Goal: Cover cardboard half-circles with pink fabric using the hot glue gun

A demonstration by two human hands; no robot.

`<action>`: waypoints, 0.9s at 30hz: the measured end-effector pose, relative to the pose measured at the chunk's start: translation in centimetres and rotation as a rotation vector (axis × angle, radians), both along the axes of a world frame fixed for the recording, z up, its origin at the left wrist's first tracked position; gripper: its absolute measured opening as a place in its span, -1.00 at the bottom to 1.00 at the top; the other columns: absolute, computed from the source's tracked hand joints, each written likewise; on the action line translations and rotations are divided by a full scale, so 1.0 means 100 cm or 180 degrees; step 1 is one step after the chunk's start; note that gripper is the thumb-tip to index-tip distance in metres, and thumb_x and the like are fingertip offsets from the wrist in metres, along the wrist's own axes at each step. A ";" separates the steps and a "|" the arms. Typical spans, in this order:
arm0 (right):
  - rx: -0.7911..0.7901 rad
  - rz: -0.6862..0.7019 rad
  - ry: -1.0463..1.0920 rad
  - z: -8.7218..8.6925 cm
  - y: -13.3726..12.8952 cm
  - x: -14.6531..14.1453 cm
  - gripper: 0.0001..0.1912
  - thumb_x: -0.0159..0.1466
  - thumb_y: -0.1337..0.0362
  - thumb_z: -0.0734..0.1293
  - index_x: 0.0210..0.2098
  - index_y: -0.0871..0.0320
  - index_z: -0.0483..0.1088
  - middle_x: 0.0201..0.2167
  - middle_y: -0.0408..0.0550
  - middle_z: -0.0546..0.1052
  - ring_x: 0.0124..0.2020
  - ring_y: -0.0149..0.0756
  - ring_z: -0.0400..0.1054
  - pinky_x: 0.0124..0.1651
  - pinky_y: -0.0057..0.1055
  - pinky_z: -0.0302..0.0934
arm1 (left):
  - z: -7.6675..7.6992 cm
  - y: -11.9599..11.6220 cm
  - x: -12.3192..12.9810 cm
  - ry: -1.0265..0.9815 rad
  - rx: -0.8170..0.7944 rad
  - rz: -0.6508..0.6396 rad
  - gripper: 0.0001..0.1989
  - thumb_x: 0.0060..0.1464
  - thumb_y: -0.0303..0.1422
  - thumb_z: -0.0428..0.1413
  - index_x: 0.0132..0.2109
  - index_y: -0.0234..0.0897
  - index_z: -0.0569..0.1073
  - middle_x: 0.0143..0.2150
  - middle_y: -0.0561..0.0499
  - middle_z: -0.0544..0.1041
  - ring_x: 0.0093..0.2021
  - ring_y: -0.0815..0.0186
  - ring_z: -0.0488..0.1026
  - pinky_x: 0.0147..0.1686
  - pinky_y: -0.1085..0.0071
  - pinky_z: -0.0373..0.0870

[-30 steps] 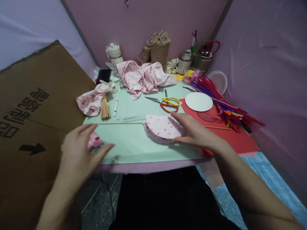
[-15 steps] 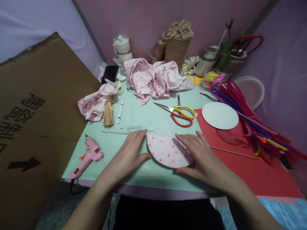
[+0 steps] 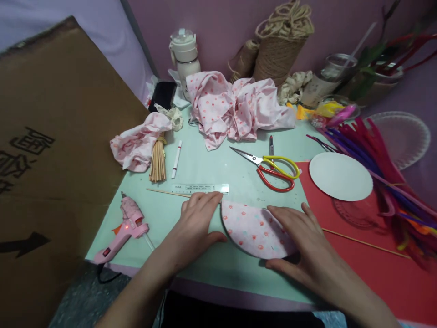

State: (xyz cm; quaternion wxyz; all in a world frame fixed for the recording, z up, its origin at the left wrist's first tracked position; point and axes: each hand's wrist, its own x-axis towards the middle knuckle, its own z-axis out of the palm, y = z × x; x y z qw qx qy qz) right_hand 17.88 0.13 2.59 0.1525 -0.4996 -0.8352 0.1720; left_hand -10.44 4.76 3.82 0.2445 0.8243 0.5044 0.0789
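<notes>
A half-round piece of pink flowered fabric (image 3: 254, 228) lies on the pale green table, its straight edge away from me and a dark edge showing along the curve. My left hand (image 3: 201, 221) is beside its left end, fingertips at the corner, thumb held apart from the fingers. Over the right end rests my right hand (image 3: 300, 237), fingers stretched across the top and thumb at the curved edge; that end is hidden beneath it. A clear ruler (image 3: 201, 188) and a thin wooden stick (image 3: 167, 192) lie just beyond my left hand.
A pink glue gun (image 3: 128, 223) with a red light lies left, near a cardboard box (image 3: 68, 136). Scissors (image 3: 262, 161), a marker (image 3: 176, 159) and crumpled fabric (image 3: 239, 105) lie farther back. To the right are a white disc (image 3: 341, 176), red sheet (image 3: 368, 273) and pipe cleaners (image 3: 368, 150).
The view has shifted, so the table's things appear larger and spread farther right. Both hands keep about the same places around the fabric piece.
</notes>
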 end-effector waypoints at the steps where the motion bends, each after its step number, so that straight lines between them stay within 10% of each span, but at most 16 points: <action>1: -0.0002 0.0009 -0.0006 -0.001 0.000 0.000 -0.07 0.16 -0.08 0.41 0.37 0.03 -0.04 0.19 0.13 0.39 0.21 0.08 0.26 0.35 0.30 -0.18 | 0.000 0.000 0.000 0.0002 -0.0008 -0.0005 -0.23 -0.01 -0.39 0.30 0.29 -0.21 0.15 0.27 -0.16 0.33 0.24 0.02 0.19 0.16 0.04 0.22; 14: -0.0063 -0.0014 -0.0066 0.002 -0.003 -0.001 -0.02 0.16 -0.02 0.43 0.40 0.00 -0.13 0.27 0.15 0.29 0.30 0.11 0.15 0.34 0.32 -0.18 | 0.009 -0.002 0.011 0.0134 0.0220 -0.0039 -0.18 -0.07 -0.29 0.34 0.30 -0.14 0.16 0.29 -0.19 0.31 0.25 -0.04 0.23 0.15 -0.03 0.21; 27: -0.0559 -0.0060 0.0120 0.010 0.011 0.003 0.00 0.08 0.17 0.47 0.38 0.06 -0.10 0.15 0.12 0.39 0.24 0.05 0.21 0.37 0.30 -0.26 | 0.007 0.006 0.064 0.0178 0.0102 -0.1049 -0.08 -0.07 -0.13 0.29 0.34 -0.30 0.07 0.25 -0.27 0.36 0.24 -0.06 0.26 0.20 -0.07 0.12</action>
